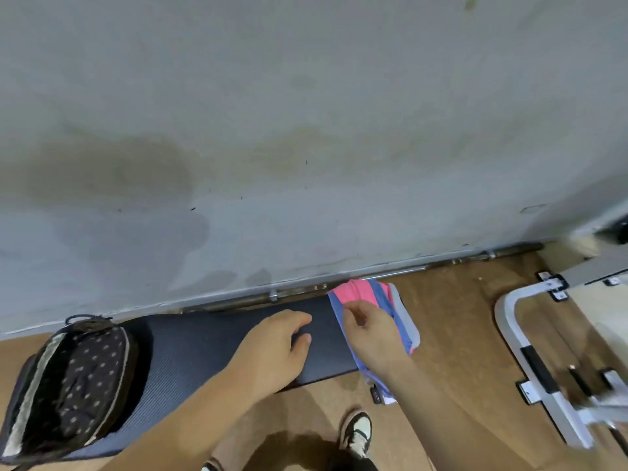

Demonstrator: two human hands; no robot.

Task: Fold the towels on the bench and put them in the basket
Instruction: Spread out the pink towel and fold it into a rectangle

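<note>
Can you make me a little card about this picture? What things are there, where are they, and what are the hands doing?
towels: pink, blue and grey pile, at the bench's right end
bench: dark padded top, along the wall
basket: dark dotted fabric, on the bench's left end
left hand: fingers relaxed over the bare pad, holding nothing
right hand: over the towels, fingers curled; grip unclear
towels in basket: none visible
floor: brown, with a shoe
nearby: white metal frame to the right

Left hand (275,341) rests palm-down (fingers relaxed) — right hand (370,334) pinches the towel (360,292).
</note>
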